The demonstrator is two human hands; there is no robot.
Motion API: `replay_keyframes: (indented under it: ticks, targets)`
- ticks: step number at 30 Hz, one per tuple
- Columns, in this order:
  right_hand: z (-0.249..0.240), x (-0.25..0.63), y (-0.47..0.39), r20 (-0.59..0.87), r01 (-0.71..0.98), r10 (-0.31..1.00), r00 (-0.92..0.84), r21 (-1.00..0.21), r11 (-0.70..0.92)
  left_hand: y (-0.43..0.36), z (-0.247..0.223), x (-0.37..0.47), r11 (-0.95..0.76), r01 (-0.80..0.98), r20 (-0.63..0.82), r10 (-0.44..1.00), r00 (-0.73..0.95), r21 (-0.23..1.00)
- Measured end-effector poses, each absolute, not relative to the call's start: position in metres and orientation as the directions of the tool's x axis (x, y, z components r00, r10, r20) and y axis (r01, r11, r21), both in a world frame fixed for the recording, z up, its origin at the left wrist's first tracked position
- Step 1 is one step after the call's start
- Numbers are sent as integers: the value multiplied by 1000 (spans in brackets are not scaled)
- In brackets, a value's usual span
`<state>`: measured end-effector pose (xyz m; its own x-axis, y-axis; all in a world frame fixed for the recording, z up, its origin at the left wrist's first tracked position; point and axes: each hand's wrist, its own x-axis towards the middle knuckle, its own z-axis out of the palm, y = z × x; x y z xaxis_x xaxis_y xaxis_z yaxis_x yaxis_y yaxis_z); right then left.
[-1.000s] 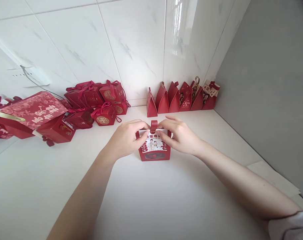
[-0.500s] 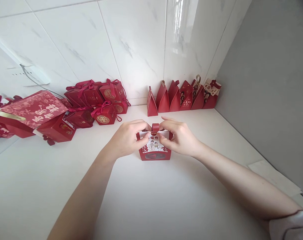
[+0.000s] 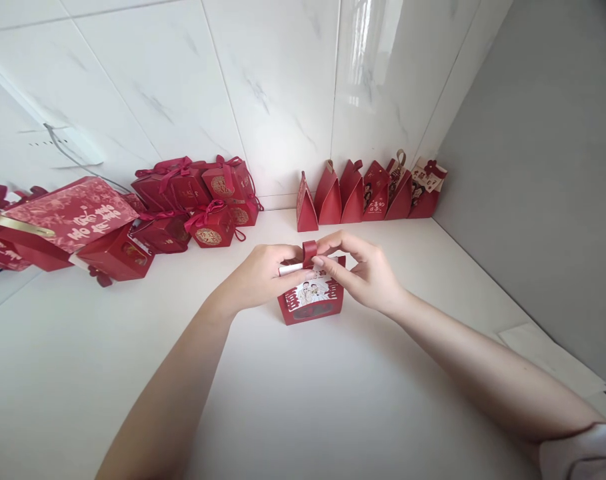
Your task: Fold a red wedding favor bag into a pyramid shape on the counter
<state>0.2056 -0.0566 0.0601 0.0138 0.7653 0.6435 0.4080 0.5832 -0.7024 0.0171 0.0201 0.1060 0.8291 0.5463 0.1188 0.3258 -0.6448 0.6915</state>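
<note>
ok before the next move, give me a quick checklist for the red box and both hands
1. Left hand on the red box: ok, thumb in front near the top edge, other fingers behind.
2. Right hand at the red strap: ok, thumb and index finger beside it.
3. Box base on the white table: ok, the box stands upright.
4. Box apart from the row of red boxes behind: ok, bare table shows between.
5. Strap fastened to the box: cannot tell, the hands partly hide where they meet.
</note>
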Motion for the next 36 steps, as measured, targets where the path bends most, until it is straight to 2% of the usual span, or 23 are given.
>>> replay_keyframes:
  ticks: [6,12,22,29,36]
  targets:
    - [63,203,-57,654,436,756,23,-687,581,22,102,18,-696,367,158,566,809,618]
    - [62,200,-58,592,360,797,122,-774,520,20,100,20,-710,410,163,589,792,573]
    - [64,199,-60,546,319,829,119,-812,489,19,102,17,-671,366,173,595,785,645]
    - [64,198,-60,567,345,813,133,-795,498,16,100,23,-652,412,187,649,738,636]
    - [62,198,-59,609,393,782,132,-756,523,17,98,25,-577,414,163,699,696,704]
